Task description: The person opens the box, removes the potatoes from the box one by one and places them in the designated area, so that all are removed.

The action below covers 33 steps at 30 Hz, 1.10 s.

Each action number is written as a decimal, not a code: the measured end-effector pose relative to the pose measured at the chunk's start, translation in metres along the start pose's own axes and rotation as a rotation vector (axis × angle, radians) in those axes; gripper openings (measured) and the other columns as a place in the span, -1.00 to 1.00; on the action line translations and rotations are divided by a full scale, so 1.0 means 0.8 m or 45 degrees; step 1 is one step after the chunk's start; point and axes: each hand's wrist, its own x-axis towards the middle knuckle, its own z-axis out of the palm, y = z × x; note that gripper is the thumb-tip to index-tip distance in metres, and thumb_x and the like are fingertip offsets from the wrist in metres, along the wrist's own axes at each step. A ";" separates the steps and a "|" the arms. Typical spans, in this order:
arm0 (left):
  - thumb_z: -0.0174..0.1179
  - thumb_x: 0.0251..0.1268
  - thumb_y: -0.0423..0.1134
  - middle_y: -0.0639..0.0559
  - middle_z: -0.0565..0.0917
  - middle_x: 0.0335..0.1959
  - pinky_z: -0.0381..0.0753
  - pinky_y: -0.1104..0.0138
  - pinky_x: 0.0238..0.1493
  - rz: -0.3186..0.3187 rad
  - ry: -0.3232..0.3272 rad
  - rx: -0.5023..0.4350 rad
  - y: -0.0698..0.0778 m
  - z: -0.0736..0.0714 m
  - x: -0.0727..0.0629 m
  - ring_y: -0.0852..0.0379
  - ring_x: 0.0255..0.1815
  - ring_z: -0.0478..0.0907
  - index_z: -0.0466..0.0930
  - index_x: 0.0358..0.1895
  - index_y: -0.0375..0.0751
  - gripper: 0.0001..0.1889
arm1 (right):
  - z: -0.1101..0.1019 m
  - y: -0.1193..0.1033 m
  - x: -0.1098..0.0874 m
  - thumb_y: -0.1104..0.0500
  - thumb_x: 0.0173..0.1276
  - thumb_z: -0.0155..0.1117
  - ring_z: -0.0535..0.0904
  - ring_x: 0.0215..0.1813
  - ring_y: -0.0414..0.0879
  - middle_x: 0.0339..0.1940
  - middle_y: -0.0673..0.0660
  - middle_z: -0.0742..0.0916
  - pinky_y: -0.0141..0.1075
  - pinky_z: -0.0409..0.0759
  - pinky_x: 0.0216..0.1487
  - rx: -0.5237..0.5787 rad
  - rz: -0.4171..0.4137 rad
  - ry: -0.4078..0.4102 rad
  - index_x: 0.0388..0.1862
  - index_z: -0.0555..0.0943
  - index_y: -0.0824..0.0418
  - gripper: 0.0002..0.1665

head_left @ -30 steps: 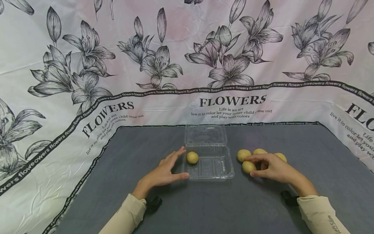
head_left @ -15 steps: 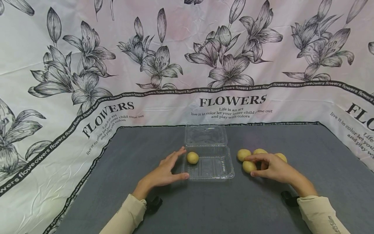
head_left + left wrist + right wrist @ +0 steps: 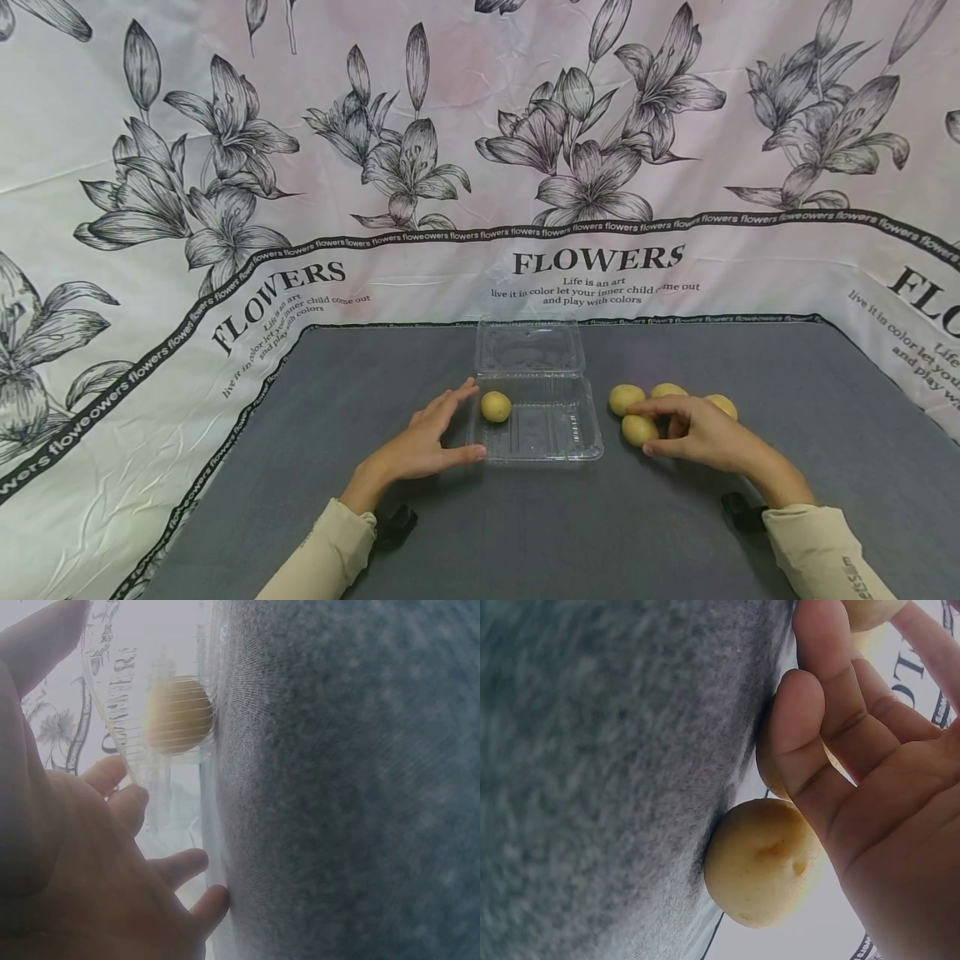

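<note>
A clear plastic clamshell box (image 3: 555,429) lies with its lid (image 3: 528,348) folded back. One potato (image 3: 495,407) sits inside, near the left wall; through the ribbed plastic the same potato (image 3: 180,714) shows in the left wrist view. My left hand (image 3: 420,442) is at the box's left side, fingers spread and thumb by the front left corner. To the right of the box, my right hand (image 3: 701,429) pinches a potato (image 3: 638,430) between thumb and fingertips. The right wrist view has a potato (image 3: 761,862) on the cloth below my fingers.
Behind and beside my right hand lie more potatoes, one at the left (image 3: 626,398), one at the back (image 3: 667,389) and one partly hidden (image 3: 723,404). The grey cloth surface (image 3: 555,525) ends at a white flower-printed curtain (image 3: 420,283).
</note>
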 end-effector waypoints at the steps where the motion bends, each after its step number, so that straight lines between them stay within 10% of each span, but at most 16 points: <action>1: 0.29 0.31 0.25 0.25 -0.13 0.71 -0.16 -0.34 0.55 0.000 0.001 0.002 0.000 0.000 0.000 -0.20 0.72 -0.21 -0.04 0.67 0.19 -0.04 | 0.000 -0.001 0.000 0.23 0.19 0.57 0.50 -0.51 -0.35 -0.15 0.07 0.69 -0.37 0.53 -0.50 -0.001 0.009 -0.004 0.19 0.64 0.37 -0.42; 33: 0.25 0.31 0.30 0.29 -0.18 0.71 -0.15 -0.33 0.56 -0.005 -0.011 0.012 0.000 0.000 -0.001 -0.16 0.73 -0.22 -0.06 0.67 0.22 -0.04 | -0.009 -0.018 0.002 0.18 0.18 0.59 0.49 -0.49 -0.40 -0.11 0.15 0.72 -0.39 0.50 -0.48 -0.205 0.013 0.077 0.16 0.69 0.20 -0.46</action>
